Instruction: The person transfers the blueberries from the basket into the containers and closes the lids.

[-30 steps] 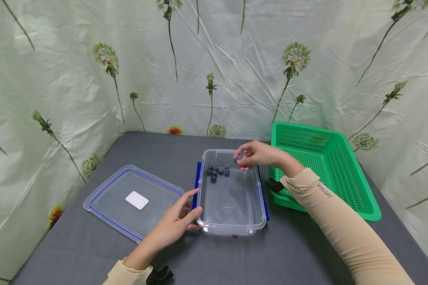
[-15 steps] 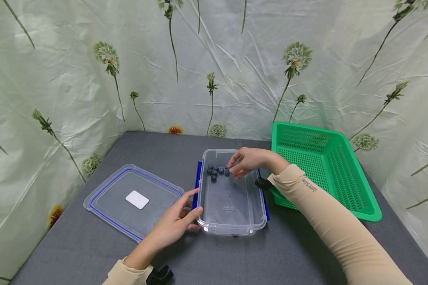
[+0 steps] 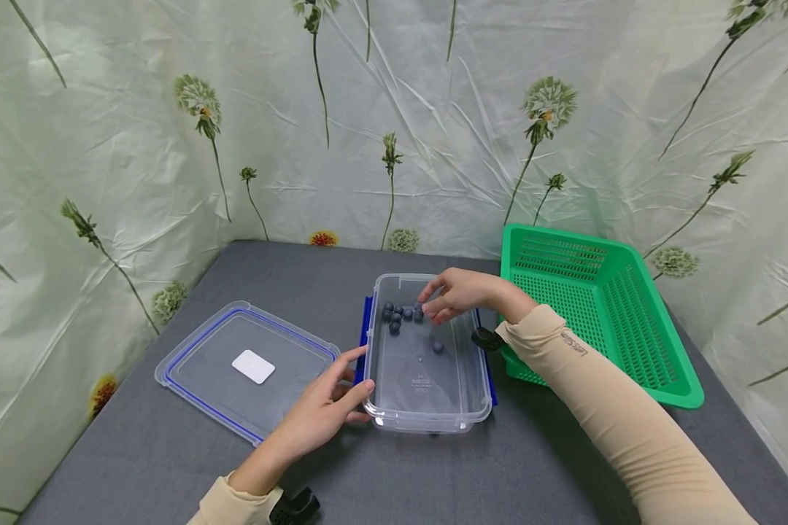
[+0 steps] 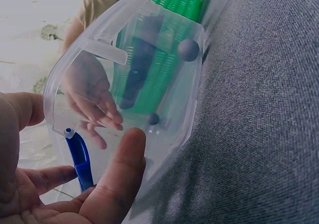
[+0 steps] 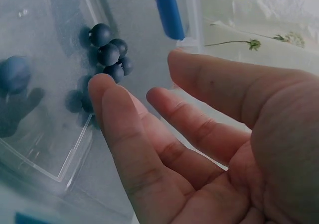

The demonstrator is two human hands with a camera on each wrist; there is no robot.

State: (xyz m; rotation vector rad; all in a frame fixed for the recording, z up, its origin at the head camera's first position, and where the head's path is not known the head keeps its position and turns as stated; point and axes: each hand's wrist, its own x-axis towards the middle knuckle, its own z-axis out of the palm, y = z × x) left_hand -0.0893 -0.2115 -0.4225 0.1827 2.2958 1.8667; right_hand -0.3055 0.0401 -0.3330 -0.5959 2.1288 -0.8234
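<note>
From above, your right hand [image 3: 462,293] hovers with fingers spread over the clear container [image 3: 427,408], where small blueberries [image 3: 400,316] cluster at the far end and one [image 3: 438,347] sits apart mid-floor. They look light, round, easily crushed and prone to roll; pinch each gently by its sides. Beside the near corner, the left wrist view shows your left hand [image 4: 65,184] holding the container's wall. Close up, the right wrist view shows relaxed, empty fingers [image 5: 129,144].
</note>
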